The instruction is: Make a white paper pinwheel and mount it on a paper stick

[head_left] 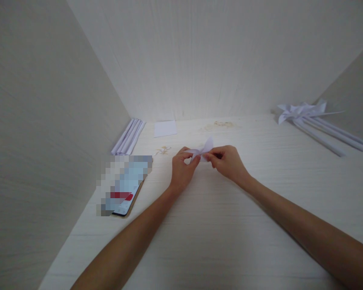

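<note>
Above the middle of the white surface, a paper pinwheel head [208, 146] with curled white blades is held between both hands. My left hand [183, 166] pinches its left side between thumb and fingers. From the right, my right hand [226, 160] grips the paper near its centre, fingertips pressed together. Whatever lies under the fingertips at the centre is hidden. At the far right lie finished-looking paper pinwheels [302, 110] with rolled paper sticks [335, 131].
A phone [130, 187], partly pixelated, lies at the left. Behind it are several rolled paper tubes [129, 136] by the left wall. A white paper square [165, 129] lies at the back, with small scattered bits [163, 150] nearer. Walls enclose the back and sides.
</note>
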{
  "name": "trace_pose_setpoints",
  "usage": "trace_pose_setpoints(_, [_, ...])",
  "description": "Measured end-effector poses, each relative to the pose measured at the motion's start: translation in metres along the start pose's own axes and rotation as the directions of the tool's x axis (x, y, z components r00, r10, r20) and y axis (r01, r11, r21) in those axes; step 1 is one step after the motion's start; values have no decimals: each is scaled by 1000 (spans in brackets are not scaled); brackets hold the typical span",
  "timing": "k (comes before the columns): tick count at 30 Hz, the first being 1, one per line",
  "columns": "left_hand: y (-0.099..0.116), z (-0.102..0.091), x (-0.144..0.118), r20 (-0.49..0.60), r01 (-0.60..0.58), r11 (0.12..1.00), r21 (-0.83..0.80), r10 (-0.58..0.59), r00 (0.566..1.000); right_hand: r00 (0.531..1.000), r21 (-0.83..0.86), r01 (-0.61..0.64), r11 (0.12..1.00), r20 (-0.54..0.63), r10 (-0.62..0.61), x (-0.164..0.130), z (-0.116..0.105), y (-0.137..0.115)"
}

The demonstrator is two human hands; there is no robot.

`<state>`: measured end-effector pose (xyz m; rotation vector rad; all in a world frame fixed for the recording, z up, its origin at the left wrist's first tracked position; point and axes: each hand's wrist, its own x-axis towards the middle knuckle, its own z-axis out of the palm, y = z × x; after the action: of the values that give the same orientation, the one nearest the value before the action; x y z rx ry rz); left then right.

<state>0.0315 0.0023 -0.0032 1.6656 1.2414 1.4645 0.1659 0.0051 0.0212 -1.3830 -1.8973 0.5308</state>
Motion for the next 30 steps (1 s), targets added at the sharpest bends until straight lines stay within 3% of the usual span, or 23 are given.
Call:
trace_pose_setpoints(5, [-2, 1, 1, -55, 75, 995, 72, -71, 996, 997, 69, -37, 997, 72, 32, 2, -2, 1])
trace_pose_setpoints(12, [-5, 1, 1, -59, 99, 993, 61, -96, 994, 983, -167, 184, 969, 39, -180, 0, -5, 0])
trace_pose_setpoints(15, [-3, 0, 1, -39, 95, 995, 38, -94, 995, 986, -184, 164, 969, 42, -159, 0, -5, 1])
trace_pose_setpoints(22, [0, 0, 0, 8, 37, 999, -3, -37, 999, 997, -53, 21, 998, 72, -17, 2, -5, 0])
trace_pose_setpoints(30, [-2, 1, 2, -8, 99, 995, 10, -98, 995, 999, 203, -47, 978, 11, 45, -4, 8, 12])
